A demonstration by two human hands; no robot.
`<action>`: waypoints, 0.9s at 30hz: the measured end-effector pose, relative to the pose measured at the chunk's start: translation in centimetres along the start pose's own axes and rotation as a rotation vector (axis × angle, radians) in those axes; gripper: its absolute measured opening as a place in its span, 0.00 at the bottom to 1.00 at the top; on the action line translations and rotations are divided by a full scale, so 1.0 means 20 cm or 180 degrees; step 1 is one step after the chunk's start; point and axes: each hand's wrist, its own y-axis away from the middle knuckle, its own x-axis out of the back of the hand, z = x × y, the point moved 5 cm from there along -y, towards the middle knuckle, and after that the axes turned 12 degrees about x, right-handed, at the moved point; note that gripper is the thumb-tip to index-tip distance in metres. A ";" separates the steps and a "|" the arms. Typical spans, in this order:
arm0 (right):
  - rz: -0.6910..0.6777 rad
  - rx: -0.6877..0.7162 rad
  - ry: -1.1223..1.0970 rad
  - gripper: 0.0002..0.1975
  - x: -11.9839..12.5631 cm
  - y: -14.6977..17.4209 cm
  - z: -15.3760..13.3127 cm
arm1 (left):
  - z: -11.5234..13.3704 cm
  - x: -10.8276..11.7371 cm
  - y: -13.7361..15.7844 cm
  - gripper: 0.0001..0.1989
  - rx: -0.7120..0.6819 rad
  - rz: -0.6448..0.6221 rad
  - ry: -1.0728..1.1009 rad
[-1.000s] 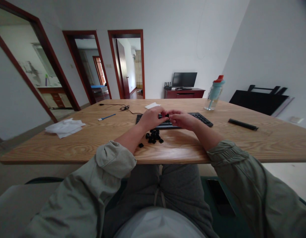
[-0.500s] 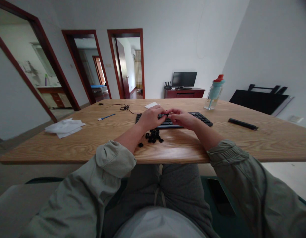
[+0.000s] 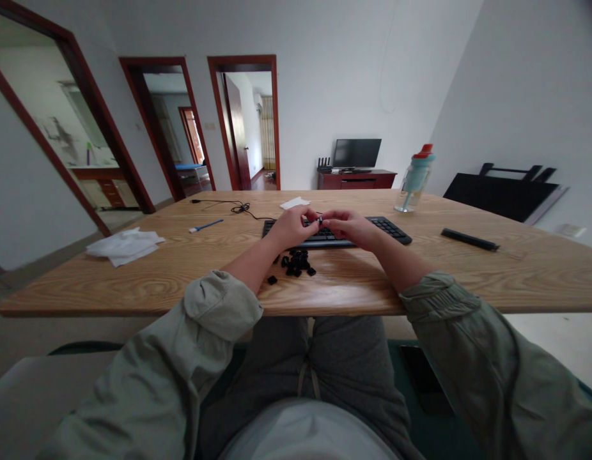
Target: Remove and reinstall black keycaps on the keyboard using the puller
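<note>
Black plastic all over: a tiny dark piece (image 3: pixel 320 220), too small to make out properly, sits over the keyboard (image 3: pixel 390 230), pinched between the fingertips of the left hand (image 3: pixel 293 227) and right hand (image 3: pixel 350 227), fingers curled and nearly closed. The keyboard's a long, low slab with blocky keys. Just in front of it there's a jumbled heap of chunky little caps (image 3: pixel 296 263) on the wood-grain surface (image 3: pixel 353 287). Crumpled white tissue (image 3: pixel 126 246) off left, see-through bottle (image 3: pixel 415 181) with a red lid over right.
</note>
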 end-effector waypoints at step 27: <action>0.0387 0.1602 0.2431 0.14 -0.10 0.04 -0.24 | -0.19 -0.10 -0.03 0.11 0.1345 -0.1094 0.2247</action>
